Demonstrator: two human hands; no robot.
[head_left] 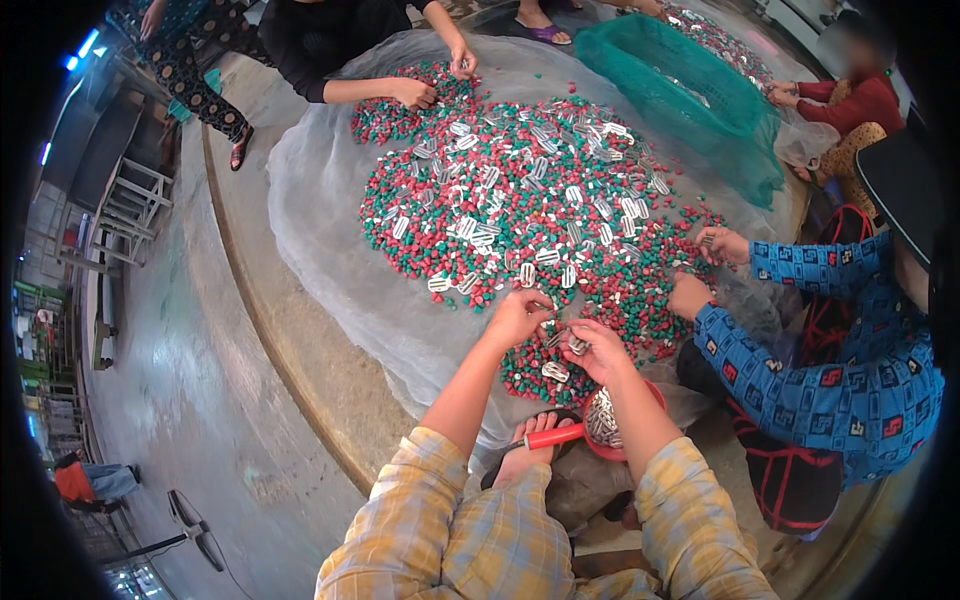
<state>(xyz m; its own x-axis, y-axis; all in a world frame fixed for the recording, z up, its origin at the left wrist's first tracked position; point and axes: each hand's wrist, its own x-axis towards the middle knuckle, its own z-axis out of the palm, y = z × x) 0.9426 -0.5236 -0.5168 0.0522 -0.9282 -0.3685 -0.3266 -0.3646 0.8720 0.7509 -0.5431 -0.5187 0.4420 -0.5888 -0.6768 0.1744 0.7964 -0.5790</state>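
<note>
A wide heap of small red, green and white pieces [440,235] lies in front of me, with many pale slotted oval pieces [489,177] scattered over it. At its near edge, my left hand [518,318] is closed, fingertips pinched low over the pieces; what they hold is too small to make out. Just to its right, my right hand [600,352] is closed around a slotted oval piece [577,345]. Below my right wrist stands a red round container [655,393] with slotted pieces inside, partly hidden by my forearm. Its red handle [553,436] points left, above my foot.
The heap lies on a translucent sheet [325,205] on the floor. A co-worker in a blue patterned sleeve [800,375] works close on my right. Another person's hands [415,93] are at the far side. A green mesh-covered basket [690,85] stands at the back right.
</note>
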